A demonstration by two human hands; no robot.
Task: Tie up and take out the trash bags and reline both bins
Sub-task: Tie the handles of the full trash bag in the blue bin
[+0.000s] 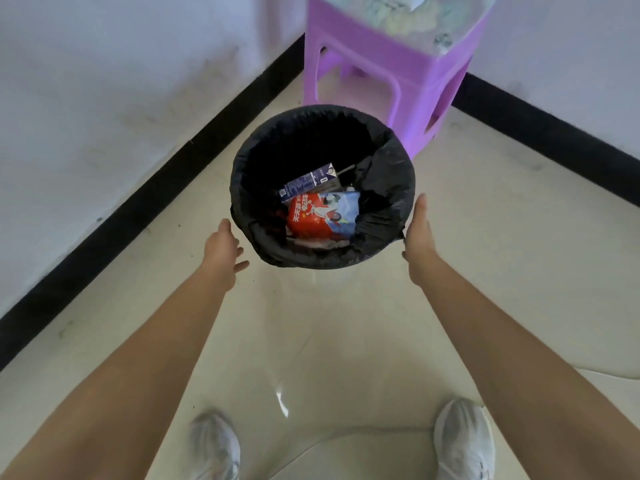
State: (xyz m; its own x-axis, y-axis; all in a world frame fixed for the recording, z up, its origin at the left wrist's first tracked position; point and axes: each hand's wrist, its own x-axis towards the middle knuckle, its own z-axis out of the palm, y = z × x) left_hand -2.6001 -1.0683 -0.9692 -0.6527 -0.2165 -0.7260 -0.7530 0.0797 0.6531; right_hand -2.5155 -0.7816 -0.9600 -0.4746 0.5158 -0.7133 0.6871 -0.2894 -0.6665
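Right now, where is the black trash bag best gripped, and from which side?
Grip the black trash bag at its outward-folded cuff, coming from outside at two opposite sides. The cuff hangs loose and crumpled there, so fingers can pinch it. The left hand and right hand, both open, flank it.
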